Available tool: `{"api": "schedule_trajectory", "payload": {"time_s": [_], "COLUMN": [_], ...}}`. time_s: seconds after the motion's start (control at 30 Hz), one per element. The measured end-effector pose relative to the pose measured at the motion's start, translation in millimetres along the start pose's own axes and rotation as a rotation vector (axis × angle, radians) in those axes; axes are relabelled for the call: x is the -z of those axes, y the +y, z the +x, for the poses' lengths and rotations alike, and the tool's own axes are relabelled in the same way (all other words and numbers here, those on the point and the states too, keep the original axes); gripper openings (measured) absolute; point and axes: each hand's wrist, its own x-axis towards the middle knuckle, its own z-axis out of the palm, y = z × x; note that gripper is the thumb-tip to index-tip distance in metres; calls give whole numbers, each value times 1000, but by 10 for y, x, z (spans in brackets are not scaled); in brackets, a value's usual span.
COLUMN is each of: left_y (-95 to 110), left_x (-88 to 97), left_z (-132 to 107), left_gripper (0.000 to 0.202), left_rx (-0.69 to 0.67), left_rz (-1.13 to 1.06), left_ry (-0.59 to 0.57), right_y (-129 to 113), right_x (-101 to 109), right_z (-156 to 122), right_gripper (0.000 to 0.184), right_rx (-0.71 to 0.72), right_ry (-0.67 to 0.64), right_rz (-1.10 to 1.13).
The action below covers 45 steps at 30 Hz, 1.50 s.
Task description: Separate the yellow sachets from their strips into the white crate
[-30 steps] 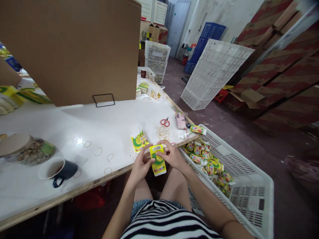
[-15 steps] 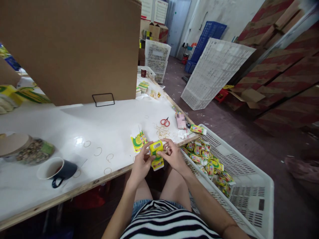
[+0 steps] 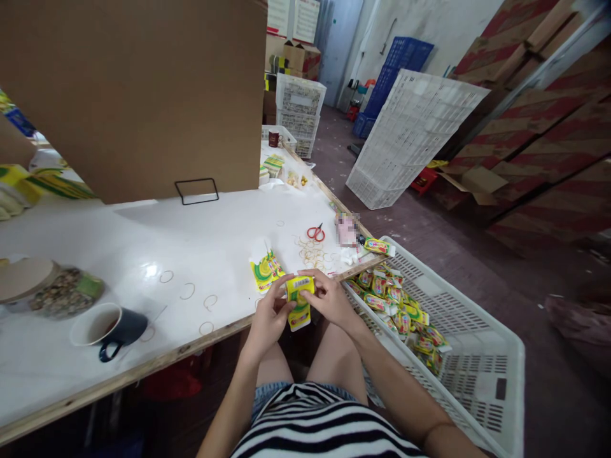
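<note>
From the worktop's near edge (image 3: 186, 349), room is stretching between mug (image 3: 130, 327) and yellow packets (image 3: 265, 270); a cardboard panel (image 3: 157, 95) is blocking beyond.

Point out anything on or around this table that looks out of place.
One yellow packet lies at the table's corner by the white crate's rim, apart from the packets heaped inside. Thin loops, apparently rubber bands, are strewn loose across the tabletop, some bunched near the red-handled scissors.

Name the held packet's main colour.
The packet is mainly yellow; the head view shows it best.
</note>
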Motion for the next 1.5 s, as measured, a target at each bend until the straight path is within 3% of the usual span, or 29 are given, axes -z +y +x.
{"api": "schedule_trajectory", "payload": {"time_s": [0.07, 0.17, 0.3, 0.4, 0.63, 0.77, 0.9, 1.1, 1.2, 1.3, 1.4, 1.47, 1.5], "left_y": [3, 0, -16, -42, -97, -107, -136, -205, -253, -369, -598, -795, -892], "left_x": [9, 21, 7, -32, -126, -188, -252, -350, -284, -48, 241, 368, 402], "left_z": [-7, -12, -9, -5, 31, 39, 20, 29, 83, 168, 263, 325, 354], "left_gripper": [54, 52, 49, 43, 15, 17, 16, 15, 31, 37, 33, 33, 33], "left_rx": [3, -6, -26, -78, -264, -305, -304, -324, -324, -352, -344, -291, -261], "left_rz": [-67, -140, -181, -150, 41, 30, 38, 50, 65, 250, 478, 587, 627], "left_ry": [-7, -47, -71, -4, 361, 391, 413, 367, 333, 405, 494, 476, 447], "right_y": [-11, 3, 38, 45, 6, -45, -68, 15, 113, 288, 496, 594, 625], "right_x": [50, 103, 60, -23, -174, -187, -177, -207, -14, 469, 964, 1068, 1018], "right_z": [-1, 12, 21, -7, -100, -116, -150, -192, -174, -161, -159, -135, -108], "right_gripper": [31, 25, 24, 20, 13, 22, 9, 11, 8, 11, 18, 22, 25], "right_rx": [24, 60, -3, -2, 56, 59, 114, 161, 179, 183, 127, 65, 17], "right_ry": [-14, 66, 80, 119, 251, 343, 353, 391, 534, 822, 1031, 1044, 1003], "right_rz": [26, 44, 275, 362, 383, 405, 278, 193, 109, -91, -342, -424, -379]}}
